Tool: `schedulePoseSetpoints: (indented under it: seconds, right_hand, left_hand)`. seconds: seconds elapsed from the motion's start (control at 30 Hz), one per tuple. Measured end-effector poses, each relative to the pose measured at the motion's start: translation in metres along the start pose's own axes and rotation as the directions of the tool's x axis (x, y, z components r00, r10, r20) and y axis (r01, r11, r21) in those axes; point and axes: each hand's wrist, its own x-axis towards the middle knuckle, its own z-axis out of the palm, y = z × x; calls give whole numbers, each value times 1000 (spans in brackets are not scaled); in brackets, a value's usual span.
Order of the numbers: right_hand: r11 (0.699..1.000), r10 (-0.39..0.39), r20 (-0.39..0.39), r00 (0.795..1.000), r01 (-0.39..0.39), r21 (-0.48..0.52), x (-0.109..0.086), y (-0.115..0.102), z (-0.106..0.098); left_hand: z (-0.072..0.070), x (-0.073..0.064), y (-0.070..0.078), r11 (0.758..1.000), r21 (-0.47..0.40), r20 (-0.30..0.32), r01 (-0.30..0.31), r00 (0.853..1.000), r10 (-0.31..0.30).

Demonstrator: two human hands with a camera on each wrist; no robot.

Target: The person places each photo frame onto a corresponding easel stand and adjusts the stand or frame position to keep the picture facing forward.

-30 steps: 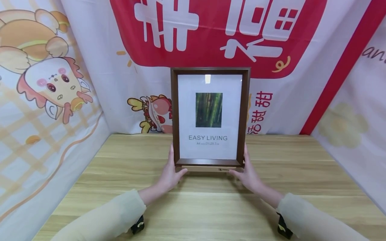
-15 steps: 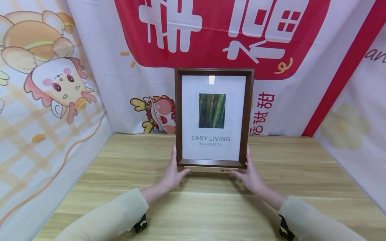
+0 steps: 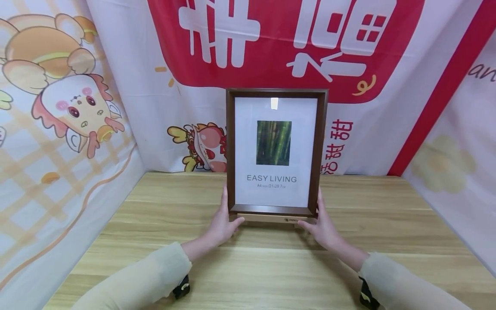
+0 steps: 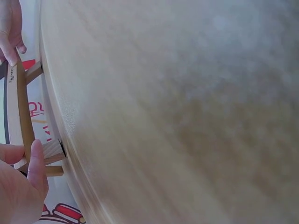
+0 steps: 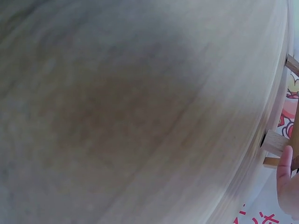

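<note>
A brown picture frame [image 3: 230, 150] with a bamboo picture and the words "EASY LIVING" leans upright on a light wooden display stand [image 3: 267, 218]. My left hand [image 3: 221, 226] grips the lower left corner of the stand, thumb on its front ledge and fingers up along the frame's side. On the opposite corner my right hand [image 3: 324, 226] holds on in the same way. In the left wrist view, the ledge [image 4: 23, 107] lies between thumb and finger, with the stand's short wooden feet [image 4: 53, 151] at the tabletop. The frame hides the back of the stand.
The wood-grain table [image 3: 267, 267] extends around the stand. Behind it hangs a white cloth with a red printed panel [image 3: 271, 64]. Printed cloths [image 3: 35, 181] also close off the left and right sides. A black device [image 3: 181, 287] shows under each sleeve.
The whole scene, frame and hands included, has shifted slightly right in the head view between the first frame and now. The hands keep the same hold on the stand.
</note>
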Motion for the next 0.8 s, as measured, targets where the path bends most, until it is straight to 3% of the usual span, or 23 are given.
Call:
schedulePoseSetpoints:
  seconds: [0.3,0.8]
  right_hand:
    - [1000,-16,15,1000,16,-14,2,0,1]
    - [1000,1,20,1000,-1,3,6,1,1]
  left_hand:
    - [-1,-2,2,999,-18,6,31,999,-31]
    - [0,1,-1,1000,3,-13,14,1000,-14]
